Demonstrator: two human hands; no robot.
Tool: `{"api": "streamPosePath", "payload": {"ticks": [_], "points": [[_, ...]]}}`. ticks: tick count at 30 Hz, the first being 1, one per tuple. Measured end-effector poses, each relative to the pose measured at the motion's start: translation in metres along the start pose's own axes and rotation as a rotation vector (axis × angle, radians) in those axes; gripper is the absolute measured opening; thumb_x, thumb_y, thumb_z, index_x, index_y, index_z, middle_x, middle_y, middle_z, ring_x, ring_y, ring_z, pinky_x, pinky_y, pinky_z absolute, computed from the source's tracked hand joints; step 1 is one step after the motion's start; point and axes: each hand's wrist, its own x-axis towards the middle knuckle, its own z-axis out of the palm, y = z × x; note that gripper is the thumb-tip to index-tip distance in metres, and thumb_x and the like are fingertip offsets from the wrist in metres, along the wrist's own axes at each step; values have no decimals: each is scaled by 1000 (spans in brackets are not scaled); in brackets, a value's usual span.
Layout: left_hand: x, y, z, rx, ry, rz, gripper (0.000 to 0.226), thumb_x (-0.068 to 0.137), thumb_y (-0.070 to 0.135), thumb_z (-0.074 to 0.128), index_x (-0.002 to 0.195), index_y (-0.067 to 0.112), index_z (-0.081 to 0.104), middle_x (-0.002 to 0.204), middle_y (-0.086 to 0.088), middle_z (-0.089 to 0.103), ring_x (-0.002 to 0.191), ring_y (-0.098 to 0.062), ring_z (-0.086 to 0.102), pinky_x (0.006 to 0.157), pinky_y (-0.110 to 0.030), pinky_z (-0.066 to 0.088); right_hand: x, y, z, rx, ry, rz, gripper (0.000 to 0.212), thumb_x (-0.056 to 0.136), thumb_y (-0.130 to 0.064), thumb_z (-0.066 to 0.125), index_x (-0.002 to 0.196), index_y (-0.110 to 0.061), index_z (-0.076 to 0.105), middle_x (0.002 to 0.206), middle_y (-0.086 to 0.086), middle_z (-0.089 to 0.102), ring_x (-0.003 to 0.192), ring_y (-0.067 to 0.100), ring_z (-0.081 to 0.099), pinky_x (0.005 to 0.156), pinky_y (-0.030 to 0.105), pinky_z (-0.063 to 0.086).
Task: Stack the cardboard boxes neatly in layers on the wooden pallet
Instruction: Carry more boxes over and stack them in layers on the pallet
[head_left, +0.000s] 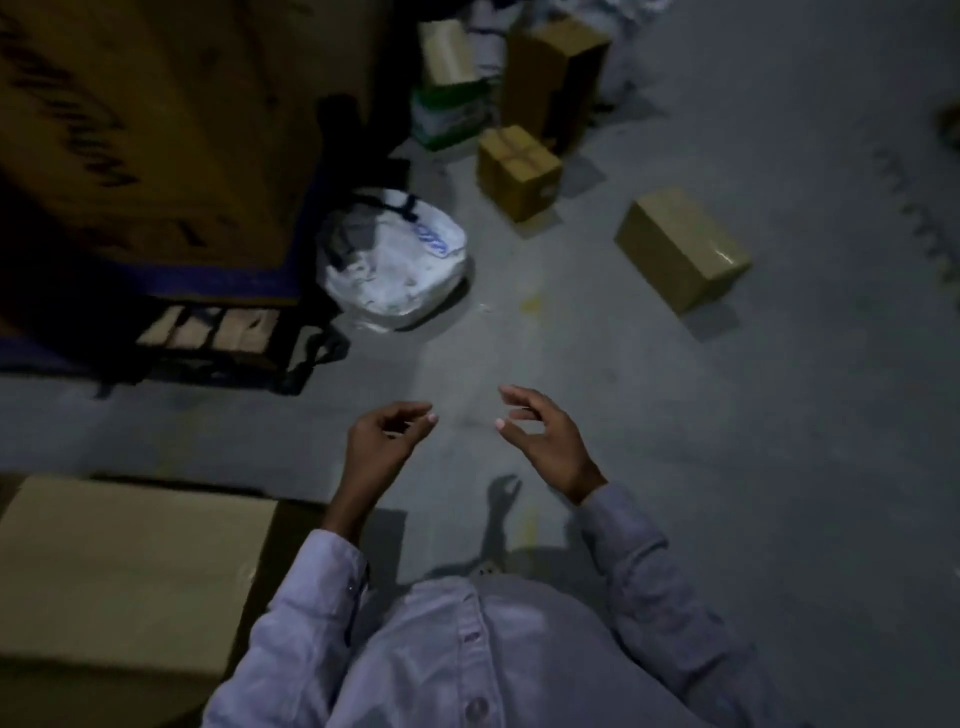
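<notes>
My left hand (387, 436) and my right hand (543, 436) hang over bare grey floor, fingers loosely curled and apart, holding nothing. A large cardboard box (124, 566) lies at the lower left beside my left sleeve. Loose brown boxes sit on the floor ahead: a sealed one (683, 247) to the right, a smaller taped one (517, 169) further back, and a taller one (553, 73) behind it. At the upper left a big printed carton (130, 130) rests on a wooden pallet (208, 332), of which only a corner shows.
A white plastic bag (397, 265) lies on the floor beside the pallet corner. A green-and-white package (449, 117) and a pale box (447, 52) stand at the back. The scene is dim and grey concrete floor (779, 415) stretches to the right.
</notes>
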Motion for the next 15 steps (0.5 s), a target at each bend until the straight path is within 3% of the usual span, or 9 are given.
{"api": "streamPosePath", "payload": {"ticks": [2, 4, 8, 11, 15], "points": [[23, 12, 43, -26, -108, 15, 16, 91, 30, 87, 105, 23, 85, 98, 5, 82, 96, -19, 78, 87, -43, 61, -8, 25, -33, -14, 167, 61, 33, 97, -25, 82, 129, -29, 73, 126, -3, 68, 110, 11, 68, 101, 32, 56], [38, 19, 87, -61, -208, 10, 15, 92, 28, 86, 105, 22, 85, 97, 2, 83, 96, -22, 78, 86, -41, 61, -15, 46, -61, -4, 300, 148, 27, 95, -26, 83, 121, -29, 75, 121, -2, 69, 104, 9, 68, 95, 25, 55], [80, 42, 168, -55, -416, -35, 16, 92, 25, 85, 107, 20, 84, 96, -1, 82, 96, -23, 77, 81, -29, 58, -5, 81, -114, 84, 483, 277, 27, 94, -26, 84, 119, -32, 75, 119, -3, 70, 102, 8, 68, 91, 20, 53], [133, 60, 224, 1, -471, 45, 16, 92, 26, 86, 107, 24, 84, 96, 1, 82, 92, -22, 76, 80, -29, 59, 17, 103, -159, 95, 554, 317, 30, 94, -24, 84, 119, -37, 74, 121, -4, 68, 104, 5, 68, 91, 17, 53], [222, 94, 303, 31, -476, 165, 14, 94, 25, 84, 108, 26, 84, 94, 4, 81, 86, -12, 73, 75, -24, 57, 89, 140, -242, 124, 664, 337, 29, 91, -32, 84, 117, -41, 74, 120, -2, 73, 97, 7, 70, 89, 27, 56]]}}
